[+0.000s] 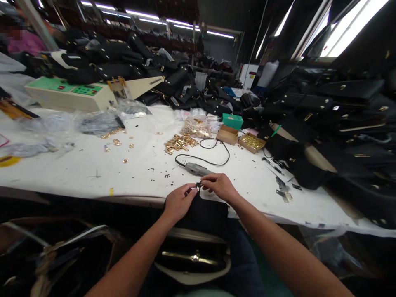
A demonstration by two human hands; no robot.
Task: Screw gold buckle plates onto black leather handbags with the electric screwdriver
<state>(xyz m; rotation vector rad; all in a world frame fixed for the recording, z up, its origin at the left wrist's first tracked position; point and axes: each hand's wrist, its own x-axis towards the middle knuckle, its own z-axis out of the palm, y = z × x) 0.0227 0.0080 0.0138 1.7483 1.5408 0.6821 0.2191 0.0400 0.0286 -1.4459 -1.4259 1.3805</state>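
1. Head view: black bag (207,214) sits over the person's lap at the near edge of the desk (148,177). Flap extends forward over the edge; body gapes open toward the person, pale rim, gold bar (176,255) across the inside.
2. Left hand (178,202): thumb and fingers pinch the narrow tip of the flap from its left side.
3. Right hand (220,187): fingertips drawn narrow, at the right side of that tip. Can't tell if a small part is between them.
4. Grey corded tool (196,168) lies just beyond the hands, black cord (227,159) looping behind it. Tiny black bits scattered left of it.
5. Further out: heap of gold fittings (180,143), plastic bag of more fittings (197,128) behind it. To the right, cardboard box (227,135), green box (232,121), open tray of small gold parts (252,142).
6. Far left: cream machine (71,95) with green panel.
7. Black bags piled behind (173,80) and along the right; person in pink (26,44) at far left.
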